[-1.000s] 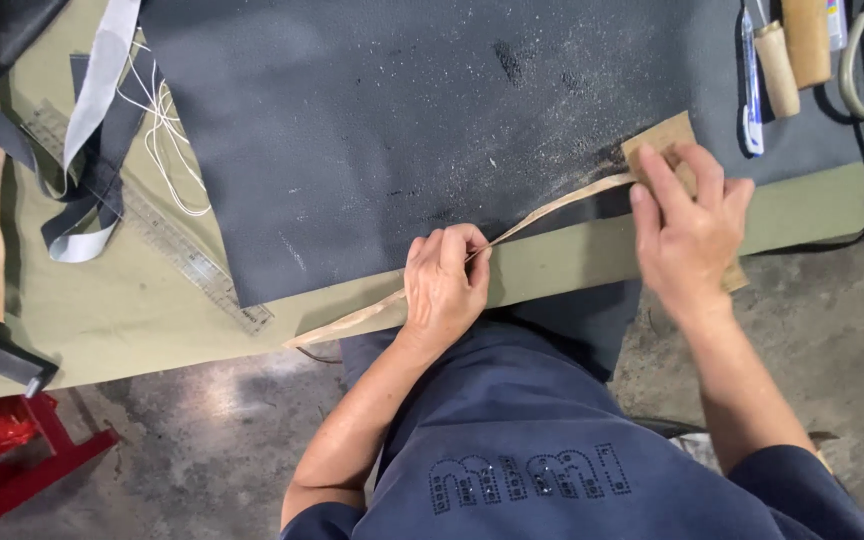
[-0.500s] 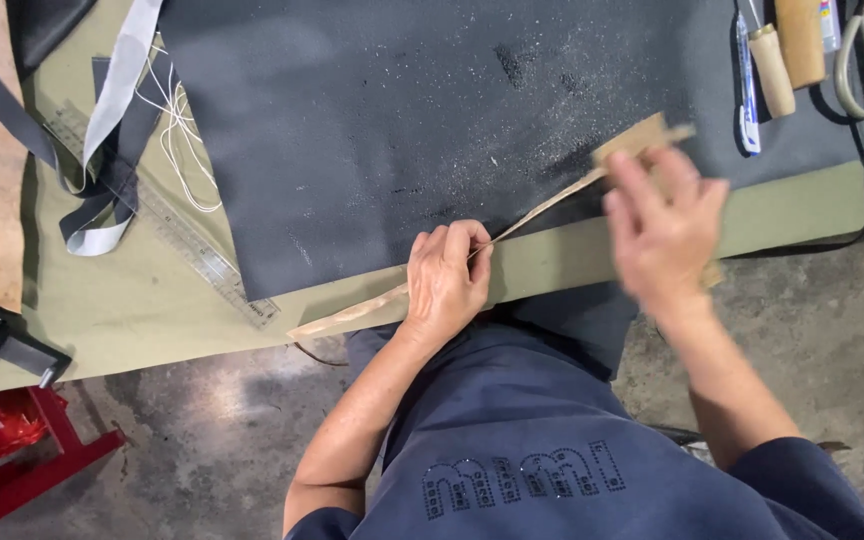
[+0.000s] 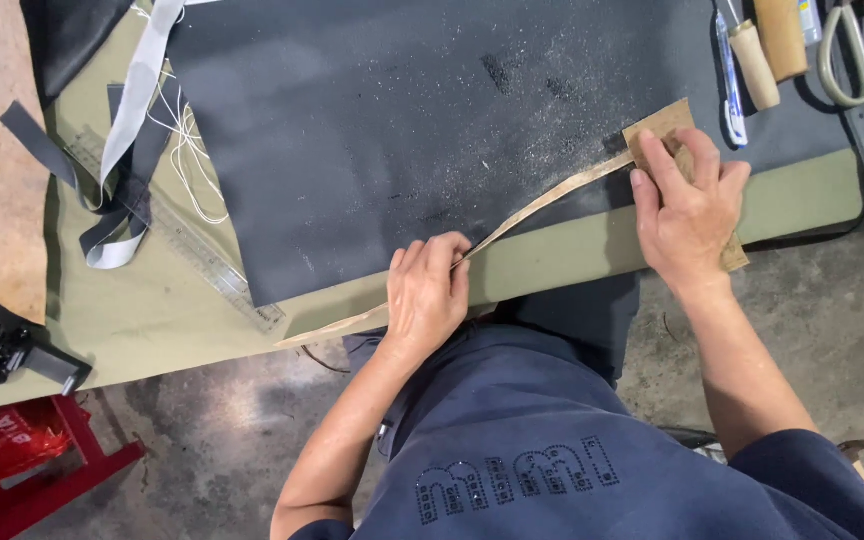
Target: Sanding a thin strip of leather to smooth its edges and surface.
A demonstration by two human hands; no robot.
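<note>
Your left hand [image 3: 430,298] is pinning a thin tan leather strip [image 3: 542,205], raw and matt | your right hand [image 3: 687,205] is pressing rough brown sandpaper [image 3: 664,122] | dark matt sheet [image 3: 402,120] is showing pale dust | olive cloth [image 3: 152,310] is lying matt underneath.

Right hand [image 3: 687,215] with sandpaper block [image 3: 664,128] back down the strip's [image 3: 542,205] end, no longer lifted.

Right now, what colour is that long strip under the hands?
The strip is light tan, seen best in the head view.
</note>
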